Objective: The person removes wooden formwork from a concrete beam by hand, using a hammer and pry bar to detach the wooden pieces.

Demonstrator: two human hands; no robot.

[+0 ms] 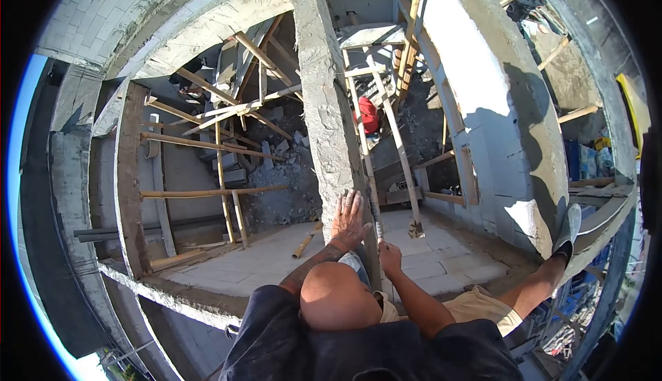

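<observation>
My left hand (348, 219) lies with its fingers stretched out on top of a rough, mortar-covered concrete beam (324, 91). My right hand (389, 258) is closed in a fist just to the right of the beam. What it grips, if anything, is hidden. Near that fist is the lower end of a long thin pole (364, 153). Between my arms a bent knee shows, with part of a grey-blue shoe (355, 265) beyond it. My other leg stretches right, its shoe (567, 231) against the wall top.
Rubble (279, 174) lies well below on the left, among bamboo poles (214, 193). A person in red (367, 115) is down below, right of the beam. On the right runs a white block wall (448, 29). Pale block surfaces (241, 260) lie below my hands.
</observation>
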